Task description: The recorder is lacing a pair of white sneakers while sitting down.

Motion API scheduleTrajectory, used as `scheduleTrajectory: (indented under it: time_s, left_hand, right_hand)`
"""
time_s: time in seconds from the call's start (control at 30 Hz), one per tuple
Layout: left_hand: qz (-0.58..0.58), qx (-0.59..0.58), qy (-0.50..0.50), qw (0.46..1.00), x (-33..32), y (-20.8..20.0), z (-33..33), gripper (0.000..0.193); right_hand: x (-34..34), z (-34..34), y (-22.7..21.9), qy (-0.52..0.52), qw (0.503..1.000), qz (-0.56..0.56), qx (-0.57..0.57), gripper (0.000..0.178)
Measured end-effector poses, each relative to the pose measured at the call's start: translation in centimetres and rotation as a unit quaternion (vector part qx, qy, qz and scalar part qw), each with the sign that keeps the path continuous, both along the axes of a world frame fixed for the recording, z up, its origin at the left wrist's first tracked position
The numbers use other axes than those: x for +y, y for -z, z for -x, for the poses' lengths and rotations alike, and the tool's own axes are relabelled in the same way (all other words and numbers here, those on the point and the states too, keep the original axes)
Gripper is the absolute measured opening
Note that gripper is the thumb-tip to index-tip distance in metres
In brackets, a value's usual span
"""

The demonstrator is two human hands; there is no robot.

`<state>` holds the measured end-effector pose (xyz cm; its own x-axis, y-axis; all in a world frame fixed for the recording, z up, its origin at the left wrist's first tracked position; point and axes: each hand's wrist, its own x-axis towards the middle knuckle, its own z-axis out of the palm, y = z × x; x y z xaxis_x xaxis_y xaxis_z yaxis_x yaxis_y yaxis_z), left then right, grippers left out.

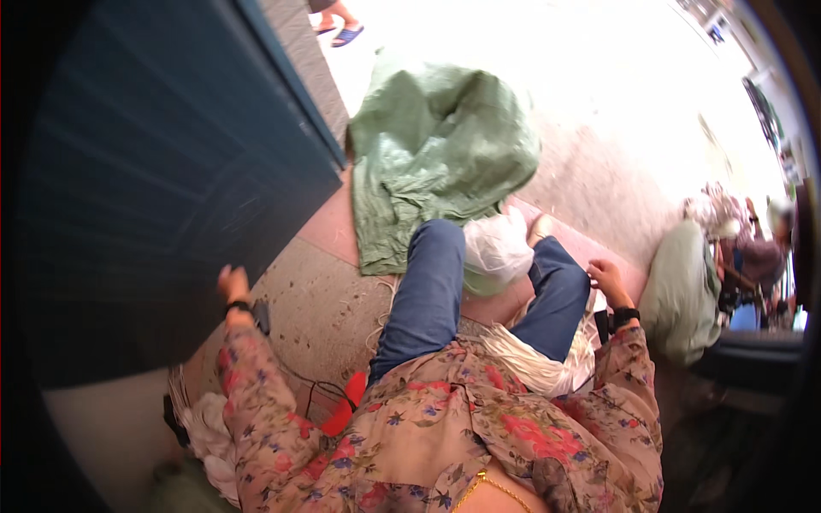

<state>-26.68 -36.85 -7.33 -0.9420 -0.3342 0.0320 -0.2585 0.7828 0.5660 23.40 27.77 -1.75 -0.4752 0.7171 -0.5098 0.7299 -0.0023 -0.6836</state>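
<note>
My left hand point(233, 284) is raised at the left, close to the dark blue door panel point(188, 214), with its fingers curled in. Whatever may be in it is too small to see. Beside my right knee, my right hand point(608, 280) has its fingers drawn together, and I cannot make out anything between them. A bundle of cream-coloured cords point(534, 359) lies across my lap, under and around my right thigh. Between my legs sits a white plastic bag point(498, 248). Past my left knee, a large green woven sack point(440, 145) lies crumpled on the floor.
A full pale-green sack point(682, 291) stands to my right, near a cluttered pile point(753, 256). Loose strands and a red object point(344, 406) are by my left hip. White cloth or bags point(209, 436) lie behind my left arm. Another person's sandaled foot point(348, 34) shows far off.
</note>
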Motion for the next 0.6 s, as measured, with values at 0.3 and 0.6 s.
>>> scheduleTrajectory:
  time_s: [0.3,0.6]
  left_hand:
    - [-0.219,-0.048,0.502,0.835,43.9,5.2,-2.4,0.032]
    - [-0.067,-0.480,0.456,0.746,46.5,18.1,-7.2,0.039]
  right_hand:
    - [-4.6,-0.5,1.5,-0.118,0.963,-0.237,0.060,0.019]
    - [-5.0,1.7,0.5,-0.098,0.981,-0.160,0.042,0.021]
